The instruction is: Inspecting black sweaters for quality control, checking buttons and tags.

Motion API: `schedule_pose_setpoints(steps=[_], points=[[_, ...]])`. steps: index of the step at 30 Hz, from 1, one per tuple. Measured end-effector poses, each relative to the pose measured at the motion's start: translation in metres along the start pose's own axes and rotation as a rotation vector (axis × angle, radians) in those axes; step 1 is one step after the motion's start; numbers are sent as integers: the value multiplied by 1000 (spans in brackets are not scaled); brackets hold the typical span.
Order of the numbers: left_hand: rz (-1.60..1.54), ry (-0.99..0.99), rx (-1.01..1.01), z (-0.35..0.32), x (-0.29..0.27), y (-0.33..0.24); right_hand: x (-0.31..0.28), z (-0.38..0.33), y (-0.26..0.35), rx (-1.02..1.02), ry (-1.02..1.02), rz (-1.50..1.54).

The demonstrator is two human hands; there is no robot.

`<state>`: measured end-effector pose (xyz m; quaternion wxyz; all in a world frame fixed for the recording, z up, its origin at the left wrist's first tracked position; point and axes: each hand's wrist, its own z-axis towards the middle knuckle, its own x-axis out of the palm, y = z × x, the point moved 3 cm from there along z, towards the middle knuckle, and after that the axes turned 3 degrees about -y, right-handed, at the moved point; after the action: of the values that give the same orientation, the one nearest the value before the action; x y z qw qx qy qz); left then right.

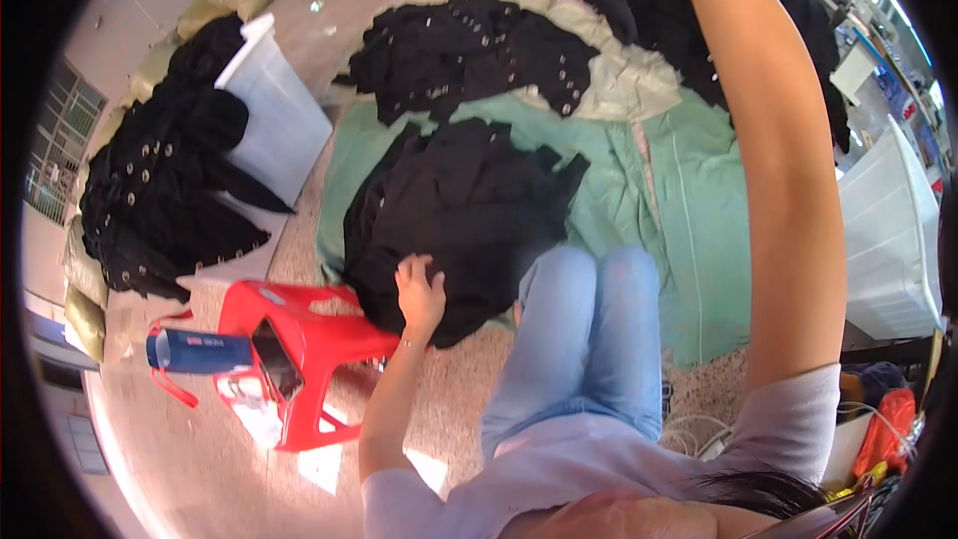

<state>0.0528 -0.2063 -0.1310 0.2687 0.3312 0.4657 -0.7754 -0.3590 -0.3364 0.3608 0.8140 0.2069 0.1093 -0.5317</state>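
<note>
A stack of black garments lies in front of my knees on a green cloth. Over its near left edge is my left hand, fingers loosely bent and apart, with nothing gripped; whether it touches the fabric I cannot tell. My right arm stretches up and forward, and its hand is beyond the top edge of the picture. Near that arm, at the far right, is a large heap of black clothing. Another black pile with metal eyelets lies farther off, past the nearer stack.
A red stool at my left bears a blue bottle and a phone. Behind it, black eyeletted garments hang over a white bin. Another white bin stands at right. Green cloth covers the floor ahead.
</note>
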Motion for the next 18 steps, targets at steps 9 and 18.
schedule_pose_setpoints(steps=[9,18], points=[[108,-75,-169,-29,7,37,-29,-454,23,467,1145,79],[374,17,-211,-2,-13,64,-118,-584,137,528,613,-10]])
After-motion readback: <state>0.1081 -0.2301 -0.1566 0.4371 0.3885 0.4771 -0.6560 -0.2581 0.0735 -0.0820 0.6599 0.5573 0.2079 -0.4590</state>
